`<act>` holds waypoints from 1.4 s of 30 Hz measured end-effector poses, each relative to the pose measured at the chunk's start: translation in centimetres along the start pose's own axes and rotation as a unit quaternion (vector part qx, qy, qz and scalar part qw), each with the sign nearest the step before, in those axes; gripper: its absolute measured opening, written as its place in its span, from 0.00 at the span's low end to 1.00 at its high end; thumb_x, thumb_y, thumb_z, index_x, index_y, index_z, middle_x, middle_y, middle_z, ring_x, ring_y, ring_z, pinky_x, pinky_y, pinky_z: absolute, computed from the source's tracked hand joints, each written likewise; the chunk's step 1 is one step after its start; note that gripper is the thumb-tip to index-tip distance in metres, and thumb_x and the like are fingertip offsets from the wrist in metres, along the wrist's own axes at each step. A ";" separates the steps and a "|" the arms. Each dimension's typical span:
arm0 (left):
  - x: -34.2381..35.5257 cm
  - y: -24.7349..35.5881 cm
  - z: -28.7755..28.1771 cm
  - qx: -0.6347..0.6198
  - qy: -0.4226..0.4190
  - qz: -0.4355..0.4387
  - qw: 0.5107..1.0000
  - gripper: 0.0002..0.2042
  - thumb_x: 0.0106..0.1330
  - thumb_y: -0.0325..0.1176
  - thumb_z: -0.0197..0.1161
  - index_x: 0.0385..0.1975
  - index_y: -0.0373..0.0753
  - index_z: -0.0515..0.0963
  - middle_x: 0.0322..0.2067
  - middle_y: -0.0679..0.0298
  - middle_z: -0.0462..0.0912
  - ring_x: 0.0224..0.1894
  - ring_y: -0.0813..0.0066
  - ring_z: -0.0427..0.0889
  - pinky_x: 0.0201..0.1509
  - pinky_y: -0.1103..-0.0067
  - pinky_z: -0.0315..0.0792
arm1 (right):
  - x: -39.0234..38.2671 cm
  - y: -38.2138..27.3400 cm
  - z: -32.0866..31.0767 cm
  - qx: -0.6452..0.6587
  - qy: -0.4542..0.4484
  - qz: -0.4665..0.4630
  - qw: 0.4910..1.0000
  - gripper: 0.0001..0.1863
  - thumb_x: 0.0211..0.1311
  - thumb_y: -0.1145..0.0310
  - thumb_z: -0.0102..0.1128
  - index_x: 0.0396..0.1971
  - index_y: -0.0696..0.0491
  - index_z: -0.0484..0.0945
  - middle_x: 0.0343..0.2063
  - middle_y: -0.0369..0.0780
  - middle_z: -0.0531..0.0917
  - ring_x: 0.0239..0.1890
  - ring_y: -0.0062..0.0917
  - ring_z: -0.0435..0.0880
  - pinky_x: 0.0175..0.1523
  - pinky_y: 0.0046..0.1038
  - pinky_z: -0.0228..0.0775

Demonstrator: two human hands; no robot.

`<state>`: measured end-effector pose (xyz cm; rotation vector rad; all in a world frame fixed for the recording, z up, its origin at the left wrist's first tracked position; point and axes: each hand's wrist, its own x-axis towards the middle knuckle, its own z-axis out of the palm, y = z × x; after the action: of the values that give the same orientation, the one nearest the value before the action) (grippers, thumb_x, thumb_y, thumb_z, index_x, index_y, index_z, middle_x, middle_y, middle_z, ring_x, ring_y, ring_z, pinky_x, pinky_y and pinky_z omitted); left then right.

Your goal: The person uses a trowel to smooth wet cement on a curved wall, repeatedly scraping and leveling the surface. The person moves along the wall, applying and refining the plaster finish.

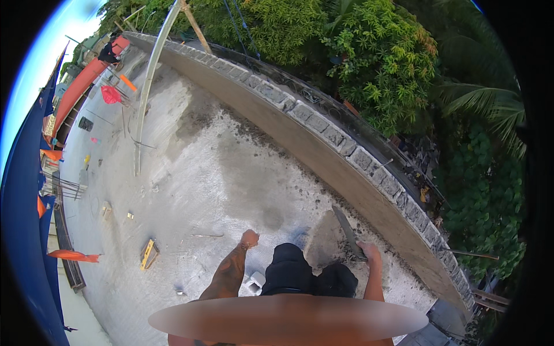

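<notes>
My right hand (371, 251) is closed on the near end of a long, dark grey flat tool (346, 228), which looks like a trowel or float. Its far end points toward the low wall, over a patch of dark, wet-looking mortar (323, 245) on the floor. My left hand (250, 239) is held out ahead of my left knee in a fist, with nothing visible in it. Between my left forearm and my leg sits a pale grey hollow block (254, 282). A thin rod (208, 235) lies on the concrete to the left of that hand.
A low plastered wall (323, 155) topped with blocks curves along the right, with trees (381, 63) beyond. A yellow-edged tool (149, 254) lies on the concrete floor (173, 202) at left. Farther off stand a bent pole (145, 98), a blue tarp (23, 213) and another person (108, 53).
</notes>
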<state>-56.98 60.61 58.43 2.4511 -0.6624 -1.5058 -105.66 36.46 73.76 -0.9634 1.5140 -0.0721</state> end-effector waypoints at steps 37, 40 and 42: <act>-6.5 -14.1 -7.9 -0.662 0.144 -0.218 0.702 0.20 0.73 0.53 0.52 0.46 0.42 0.79 0.36 0.61 0.88 0.31 0.64 0.87 0.34 0.67 0.82 | 27.4 -40.2 53.0 -0.579 -0.266 -0.218 0.739 0.25 0.56 0.49 0.63 0.27 0.62 0.86 0.26 0.51 0.87 0.32 0.42 0.89 0.42 0.39 0.79; -6.4 -12.1 -8.1 -0.710 0.186 -0.234 0.637 0.17 0.73 0.47 0.52 0.44 0.40 0.79 0.34 0.59 0.87 0.30 0.63 0.87 0.32 0.65 0.82 | 20.2 -45.4 64.7 -0.455 -0.359 -0.269 0.769 0.28 0.62 0.44 0.61 0.28 0.58 0.86 0.20 0.46 0.86 0.23 0.34 0.88 0.36 0.37 0.78; -6.2 -11.1 -8.1 -0.673 0.212 -0.288 0.647 0.12 0.70 0.38 0.53 0.42 0.36 0.78 0.32 0.55 0.85 0.29 0.59 0.87 0.29 0.65 0.82 | 16.4 -48.4 70.5 -0.407 -0.390 -0.276 0.779 0.27 0.65 0.44 0.58 0.33 0.57 0.85 0.20 0.45 0.86 0.23 0.33 0.88 0.36 0.36 0.77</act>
<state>-49.16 72.70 62.91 1.5437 1.0926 -0.7940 -18.90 29.38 72.39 -1.8231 0.3953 0.5544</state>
